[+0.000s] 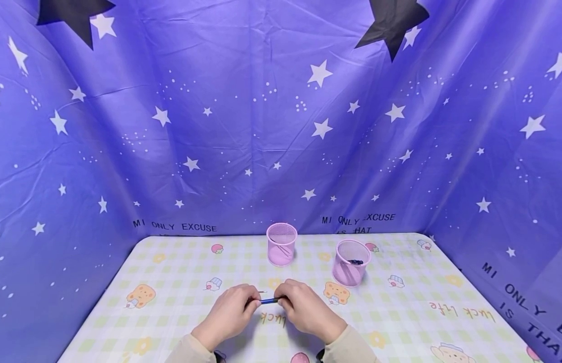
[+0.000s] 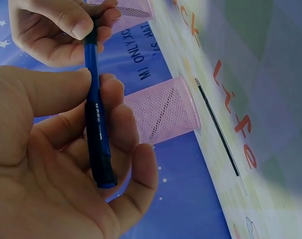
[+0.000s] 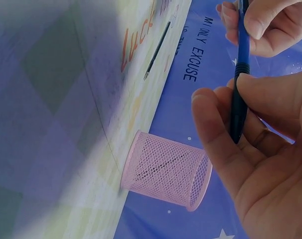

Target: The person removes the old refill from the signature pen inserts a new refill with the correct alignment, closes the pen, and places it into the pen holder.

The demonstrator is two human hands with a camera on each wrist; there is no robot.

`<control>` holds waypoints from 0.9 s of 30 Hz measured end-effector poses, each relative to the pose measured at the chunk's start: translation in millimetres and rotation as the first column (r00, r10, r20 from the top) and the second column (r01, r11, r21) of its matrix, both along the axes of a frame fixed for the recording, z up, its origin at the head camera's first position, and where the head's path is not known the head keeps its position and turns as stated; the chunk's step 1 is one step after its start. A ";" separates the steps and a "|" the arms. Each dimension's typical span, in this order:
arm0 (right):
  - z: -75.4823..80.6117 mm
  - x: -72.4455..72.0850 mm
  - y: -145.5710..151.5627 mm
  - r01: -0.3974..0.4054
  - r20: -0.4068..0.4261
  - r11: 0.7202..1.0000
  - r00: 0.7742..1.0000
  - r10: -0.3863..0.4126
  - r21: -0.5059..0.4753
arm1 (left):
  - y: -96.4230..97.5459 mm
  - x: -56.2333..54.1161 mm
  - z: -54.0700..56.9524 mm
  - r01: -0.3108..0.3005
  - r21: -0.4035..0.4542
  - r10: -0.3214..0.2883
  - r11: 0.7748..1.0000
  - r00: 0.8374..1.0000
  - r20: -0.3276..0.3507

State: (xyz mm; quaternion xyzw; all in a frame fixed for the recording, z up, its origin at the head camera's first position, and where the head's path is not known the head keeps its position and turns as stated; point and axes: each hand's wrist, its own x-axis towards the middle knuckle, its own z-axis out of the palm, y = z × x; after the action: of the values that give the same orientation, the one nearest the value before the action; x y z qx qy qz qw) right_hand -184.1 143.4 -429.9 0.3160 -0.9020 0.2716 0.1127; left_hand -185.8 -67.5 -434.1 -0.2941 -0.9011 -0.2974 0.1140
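Note:
Over the near middle of the table, both hands hold one blue pen (image 1: pixel 269 301) with a dark grip section. The left hand (image 1: pixel 233 312) holds the blue barrel between thumb and fingers, and the clip end shows in the left wrist view. The dark grip end of the pen (image 3: pixel 238 112) is pinched by the right hand (image 1: pixel 310 310). A thin dark pen refill (image 2: pixel 218 129) lies on the tablecloth just beyond the hands. From these frames I cannot tell whether the pen's two halves are fully joined.
Two pink mesh pen holders stand farther back: one pen holder (image 1: pixel 281 258) behind the hands with a thin stick-like item inside, another pen holder (image 1: pixel 349 276) to the right with dark items (image 1: pixel 355 262) in it. A checked tablecloth (image 1: pixel 181 287) covers the table; a blue star-printed curtain (image 1: pixel 244 126) surrounds it.

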 end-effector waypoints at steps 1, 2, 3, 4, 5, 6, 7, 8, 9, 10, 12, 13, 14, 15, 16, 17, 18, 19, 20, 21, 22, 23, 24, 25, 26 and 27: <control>0.0 0.1 0.1 0.001 0.001 1.000 1.000 -0.001 0.002 | 0.1 0.1 0.3 0.000 0.006 0.000 1.000 1.000 0.000; 0.0 0.1 0.2 0.002 0.002 1.000 1.000 -0.002 0.004 | 0.3 0.1 0.6 -0.002 0.010 0.002 1.000 1.000 0.002; 0.1 0.3 0.2 0.002 0.003 1.000 1.000 -0.002 0.005 | 0.4 -0.1 0.5 -0.005 0.013 0.005 1.000 1.000 0.004; 0.1 0.2 0.3 0.003 0.003 1.000 1.000 -0.003 0.006 | 0.5 -0.1 0.5 -0.005 0.017 0.005 1.000 1.000 0.005; 0.1 0.1 0.3 0.003 0.003 1.000 1.000 -0.003 0.008 | 0.6 -0.3 0.5 -0.008 0.019 0.008 1.000 1.000 0.007; 0.1 0.1 0.3 0.003 0.004 1.000 1.000 -0.003 0.008 | 0.6 -0.3 0.5 -0.009 0.021 0.009 1.000 1.000 0.007; 0.1 0.1 0.3 0.003 0.004 1.000 1.000 -0.003 0.010 | 0.7 -0.5 0.3 -0.010 0.022 0.010 1.000 1.000 0.003; 0.2 0.2 0.3 0.001 0.005 1.000 1.000 -0.001 0.011 | 0.7 -0.6 0.1 -0.011 0.022 0.011 1.000 1.000 -0.001; 0.4 0.2 0.3 -0.001 0.006 1.000 1.000 0.001 0.012 | 0.7 -0.7 0.0 -0.013 0.021 0.013 1.000 1.000 -0.005; 0.6 0.3 0.3 -0.003 0.006 1.000 1.000 0.003 0.014 | 0.8 -0.7 0.0 -0.016 0.020 0.016 1.000 1.000 -0.010; 1.2 0.5 0.3 -0.008 0.013 1.000 1.000 0.008 0.016 | 1.1 -0.7 -0.2 -0.026 0.014 0.026 1.000 0.999 -0.022; 1.5 0.7 0.3 -0.010 0.015 1.000 1.000 0.010 0.018 | 1.3 -0.6 -0.3 -0.030 0.011 0.031 0.999 0.999 -0.027; 1.8 0.8 0.4 -0.012 0.019 1.000 1.000 0.012 0.020 | 1.4 -0.6 -0.4 -0.034 0.007 0.035 0.999 0.999 -0.033; 1.9 0.9 0.5 -0.013 0.020 1.000 1.000 0.013 0.023 | 1.6 -0.6 -0.5 -0.037 0.005 0.038 0.999 0.999 -0.037; 2.0 1.0 0.6 -0.015 0.022 1.000 1.000 0.014 0.027 | 1.7 -0.5 -0.6 -0.040 0.002 0.040 0.999 0.998 -0.042; 1.9 1.1 0.7 -0.016 0.024 0.999 1.000 0.016 0.030 | 1.8 -0.5 -0.7 -0.042 0.000 0.042 0.999 0.998 -0.046; 1.9 1.2 0.7 -0.016 0.023 0.999 1.000 0.016 0.034 | 1.9 -0.6 -0.8 -0.042 0.001 0.042 0.999 0.998 -0.048; 1.8 1.3 0.8 -0.016 0.020 0.999 1.000 0.015 0.038 | 1.9 -0.7 -1.0 -0.043 0.001 0.043 0.999 0.998 -0.050; 1.7 1.3 0.9 -0.015 0.018 0.999 1.000 0.014 0.039 | 2.0 -0.8 -1.1 -0.045 0.003 0.045 0.999 0.998 -0.049; 1.7 1.3 0.9 -0.012 0.017 0.999 1.000 0.011 0.040 | 2.0 -1.0 -1.2 -0.049 0.008 0.049 0.999 0.998 -0.045; 1.7 1.2 0.9 -0.008 0.016 0.999 1.000 0.007 0.038 | 2.1 -1.3 -1.2 -0.054 0.016 0.054 0.998 0.998 -0.038; 1.7 1.1 0.9 -0.002 0.015 0.999 1.000 0.002 0.036 | 2.1 -1.6 -1.2 -0.060 0.024 0.061 0.998 0.998 -0.031; 1.8 1.0 0.9 0.003 0.015 0.999 1.000 -0.004 0.034 | 2.0 -2.1 -1.2 -0.069 0.034 0.069 0.997 0.997 -0.024; 2.0 0.9 0.8 0.008 0.016 1.000 1.000 -0.008 0.030 | 2.0 -2.5 -1.1 -0.078 0.044 0.079 0.996 0.997 -0.017; 2.1 0.8 0.8 0.012 0.017 1.000 1.000 -0.013 0.027 | 1.8 -2.9 -0.9 -0.086 0.057 0.087 0.995 0.996 -0.008; 2.3 0.8 0.7 0.016 0.019 1.000 1.000 -0.017 0.025 | 1.6 -3.3 -0.6 -0.092 0.071 0.092 0.993 0.996 0.002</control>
State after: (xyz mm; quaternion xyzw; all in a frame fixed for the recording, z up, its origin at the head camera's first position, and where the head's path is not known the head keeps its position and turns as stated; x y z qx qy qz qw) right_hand -183.3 144.1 -427.7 0.3073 -0.9090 0.2624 0.1022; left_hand -189.1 -65.9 -434.7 -0.2484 -0.9024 -0.3236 0.1385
